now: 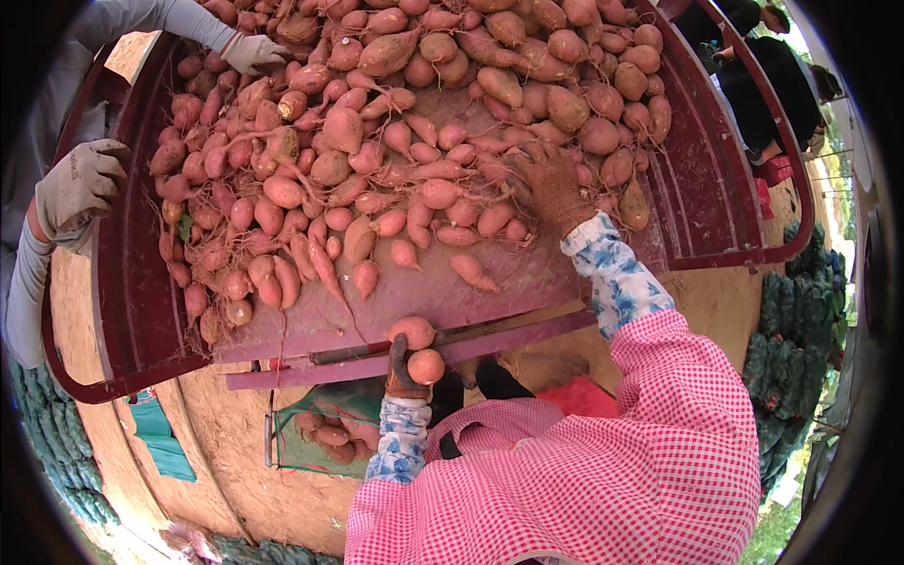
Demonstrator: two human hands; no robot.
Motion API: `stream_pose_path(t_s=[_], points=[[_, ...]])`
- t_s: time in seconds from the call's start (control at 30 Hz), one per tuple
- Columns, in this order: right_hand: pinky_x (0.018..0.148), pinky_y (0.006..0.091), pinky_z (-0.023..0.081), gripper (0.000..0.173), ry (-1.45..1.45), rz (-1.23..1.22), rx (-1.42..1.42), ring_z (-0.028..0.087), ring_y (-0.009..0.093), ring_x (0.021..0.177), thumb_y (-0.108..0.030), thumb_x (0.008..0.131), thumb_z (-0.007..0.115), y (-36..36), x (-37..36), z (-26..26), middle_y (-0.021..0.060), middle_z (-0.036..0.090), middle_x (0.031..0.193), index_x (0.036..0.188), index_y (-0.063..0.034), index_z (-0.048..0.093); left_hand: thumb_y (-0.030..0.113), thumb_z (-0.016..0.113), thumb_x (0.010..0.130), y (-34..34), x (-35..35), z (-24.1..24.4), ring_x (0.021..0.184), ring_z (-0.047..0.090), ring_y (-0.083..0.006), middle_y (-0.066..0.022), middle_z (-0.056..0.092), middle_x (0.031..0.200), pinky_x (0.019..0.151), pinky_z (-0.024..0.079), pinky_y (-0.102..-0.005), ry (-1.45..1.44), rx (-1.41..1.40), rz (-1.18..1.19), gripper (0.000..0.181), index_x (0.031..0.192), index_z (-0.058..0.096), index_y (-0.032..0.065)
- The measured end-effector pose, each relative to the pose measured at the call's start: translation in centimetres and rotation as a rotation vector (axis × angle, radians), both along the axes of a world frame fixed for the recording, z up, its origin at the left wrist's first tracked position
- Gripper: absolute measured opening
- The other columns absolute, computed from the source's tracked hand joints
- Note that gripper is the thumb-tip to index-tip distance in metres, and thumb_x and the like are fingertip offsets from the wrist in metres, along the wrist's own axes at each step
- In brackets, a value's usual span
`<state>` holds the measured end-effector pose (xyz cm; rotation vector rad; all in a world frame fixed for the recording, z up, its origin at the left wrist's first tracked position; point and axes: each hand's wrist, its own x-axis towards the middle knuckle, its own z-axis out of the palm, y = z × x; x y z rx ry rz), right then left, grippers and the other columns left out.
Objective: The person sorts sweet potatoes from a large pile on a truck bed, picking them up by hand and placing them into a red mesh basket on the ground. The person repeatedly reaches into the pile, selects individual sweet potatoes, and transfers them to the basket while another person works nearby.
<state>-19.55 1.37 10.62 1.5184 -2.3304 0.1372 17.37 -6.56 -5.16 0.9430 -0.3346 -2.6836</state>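
In my gloved left hand [399, 367], just beyond the near edge of the cargo bed, are two sweet potatoes: an upper sweet potato [415, 330] and a round sweet potato [426, 367] below it. My right hand [547, 180], in a soil-stained glove, reaches into the large heap of sweet potatoes [346, 131]. Its fingers rest among roots and tubers, and whether they grip one is hidden. A few loose tubers, such as a tapered sweet potato [474, 272], lie on the bare bed floor [438, 296] before me.
Below the bed edge hangs a green mesh bag [291, 441] with sweet potatoes inside. Maroon side rails [713, 260] flank the bed. At left, another person's gloved hands [81, 187] are by the rail and on the heap. Filled green sacks [787, 353] are stacked at right.
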Motion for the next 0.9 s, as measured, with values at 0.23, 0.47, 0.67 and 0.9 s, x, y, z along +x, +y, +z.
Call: stream_pose_path(t_s=[0.23,0.47,0.67,0.9], points=[[0.070,0.0414,0.050,0.033,-0.269,-0.079,0.203,0.060,0.028,0.094,-0.023,0.085,0.056,-3.2,7.0,-5.8,0.0111,0.055,0.113,0.116,-0.0125,0.053,0.046,0.061,0.084,-1.2,-2.9,3.4,0.102,0.059,-0.0346,-0.0155,0.059,0.115,0.085,0.053,-0.0441,0.119,0.080,-0.038,0.059,0.126,0.048,0.0069],[0.089,0.0376,0.046,0.043,-0.868,-0.033,0.130,0.060,0.024,0.105,-0.027,0.088,0.054,-4.7,4.9,-2.4,0.0095,0.057,0.123,0.127,-0.0099,0.048,0.055,0.045,0.089,-3.8,-5.0,4.0,0.114,0.054,-0.0344,-0.0166,0.051,0.130,0.087,0.051,-0.0488,0.253,-0.155,-0.081,0.067,0.136,0.039,0.0074],[0.090,0.0337,0.042,0.033,-1.235,0.246,-0.123,0.051,0.020,0.106,-0.026,0.086,0.060,-4.8,5.1,-3.1,0.0058,0.054,0.117,0.117,-0.0151,0.056,0.059,0.039,0.091,-8.3,-13.0,2.1,0.115,0.052,-0.0366,-0.0144,0.051,0.130,0.083,0.051,-0.0491,0.213,-0.534,-0.054,0.066,0.132,0.043,0.0080],[0.082,0.0389,0.045,0.030,-0.603,0.293,-0.019,0.053,0.026,0.104,-0.021,0.084,0.060,-2.9,4.4,-1.2,0.0076,0.053,0.117,0.114,-0.0166,0.059,0.063,0.045,0.084,-8.4,-12.6,6.7,0.122,0.045,-0.0334,-0.0120,0.043,0.138,0.087,0.047,-0.0497,0.696,0.038,-0.061,0.073,0.136,0.037,0.0134]])
